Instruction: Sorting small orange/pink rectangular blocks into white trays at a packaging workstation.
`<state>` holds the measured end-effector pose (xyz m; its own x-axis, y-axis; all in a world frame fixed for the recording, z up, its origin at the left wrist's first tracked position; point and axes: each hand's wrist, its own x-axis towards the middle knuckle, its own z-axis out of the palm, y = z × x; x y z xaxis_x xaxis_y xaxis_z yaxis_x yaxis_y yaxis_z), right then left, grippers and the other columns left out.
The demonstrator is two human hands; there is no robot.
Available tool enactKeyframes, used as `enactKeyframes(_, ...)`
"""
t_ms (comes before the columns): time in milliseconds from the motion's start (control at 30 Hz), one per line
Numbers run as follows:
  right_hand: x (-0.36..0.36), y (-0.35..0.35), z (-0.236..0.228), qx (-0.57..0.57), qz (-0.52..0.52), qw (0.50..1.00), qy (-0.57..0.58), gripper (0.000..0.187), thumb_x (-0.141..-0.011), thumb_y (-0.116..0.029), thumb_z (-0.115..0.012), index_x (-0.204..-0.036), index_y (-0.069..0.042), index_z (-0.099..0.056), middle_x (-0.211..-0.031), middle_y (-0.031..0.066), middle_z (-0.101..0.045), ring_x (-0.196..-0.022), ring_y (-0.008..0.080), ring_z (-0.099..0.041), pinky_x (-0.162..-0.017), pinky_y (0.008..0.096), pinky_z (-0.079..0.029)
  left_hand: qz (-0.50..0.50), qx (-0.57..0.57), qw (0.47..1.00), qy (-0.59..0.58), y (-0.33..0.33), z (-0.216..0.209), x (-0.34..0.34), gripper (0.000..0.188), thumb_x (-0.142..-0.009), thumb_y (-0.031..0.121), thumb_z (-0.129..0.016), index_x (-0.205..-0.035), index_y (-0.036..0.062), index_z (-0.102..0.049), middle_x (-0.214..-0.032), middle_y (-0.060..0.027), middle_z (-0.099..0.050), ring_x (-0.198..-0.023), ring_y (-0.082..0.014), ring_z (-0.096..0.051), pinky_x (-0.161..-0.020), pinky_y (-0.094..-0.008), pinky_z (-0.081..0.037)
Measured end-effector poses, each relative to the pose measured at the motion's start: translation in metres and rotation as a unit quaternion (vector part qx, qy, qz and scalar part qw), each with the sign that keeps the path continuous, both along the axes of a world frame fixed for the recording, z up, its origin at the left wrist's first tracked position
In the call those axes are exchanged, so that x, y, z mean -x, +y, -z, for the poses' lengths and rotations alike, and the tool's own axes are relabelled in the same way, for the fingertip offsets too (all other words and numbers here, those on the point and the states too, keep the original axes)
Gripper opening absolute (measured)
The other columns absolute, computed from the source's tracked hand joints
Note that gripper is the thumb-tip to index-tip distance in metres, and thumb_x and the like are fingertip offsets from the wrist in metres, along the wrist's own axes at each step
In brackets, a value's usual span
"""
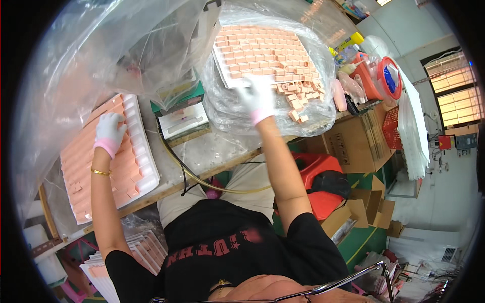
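My left hand, in a white glove with a pink cuff, rests over a white tray at the left. Rows of small peach-coloured blocks fill most of that tray. Its fingers are bent down at the blocks, and whatever they hold is hidden. My right hand, gloved alike, is smeared by motion at the near edge of a second white tray. That tray carries rows of similar peach blocks. Loose blocks lie heaped just right of this hand, on clear plastic sheeting.
Between the trays stands a small device with a white top; a cable loops from it past the table edge. Clear plastic hangs at the upper left. Red containers stand at the far right, and a red canister beside my legs.
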<state>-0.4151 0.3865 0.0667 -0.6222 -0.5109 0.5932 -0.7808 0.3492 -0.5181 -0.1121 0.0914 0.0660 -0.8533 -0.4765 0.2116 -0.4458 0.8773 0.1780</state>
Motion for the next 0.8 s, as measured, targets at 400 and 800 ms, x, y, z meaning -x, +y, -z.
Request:
enactKeyframes(400, 0.091, 0.088, 0.013, -0.389, 0.183, 0.902, 0.046, 0.027, -0.08, -0.029, -0.065, -0.103, -0.013, -0.064, -0.102, 0.0108, -0.064, -0.1, 0.0283, -0.059, -0.086, 0.043, -0.046, -0.021, 0.008, 0.998, -0.062, -0.001, -0.008, 0.0, 0.029, -0.076, 0.012, -0.065, -0.104, 0.0086, -0.06, -0.1, -0.0141, -0.059, -0.097, -0.0339, -0.053, -0.085, -0.0418, -0.045)
enactKeyframes(800, -0.088, 0.004, -0.012, -0.028, -0.318, 0.922, -0.22, 0.034, -0.084, -0.014, -0.064, -0.116, -0.006, -0.058, -0.096, 0.0117, -0.062, -0.082, 0.0228, -0.061, -0.076, 0.0311, -0.049, 0.06, -0.412, 0.896, 0.155, 0.136, -0.017, 0.048, 0.034, -0.082, 0.018, -0.064, -0.114, 0.0047, -0.06, -0.102, -0.0129, -0.059, -0.094, -0.0266, -0.058, -0.083, -0.0353, -0.047)
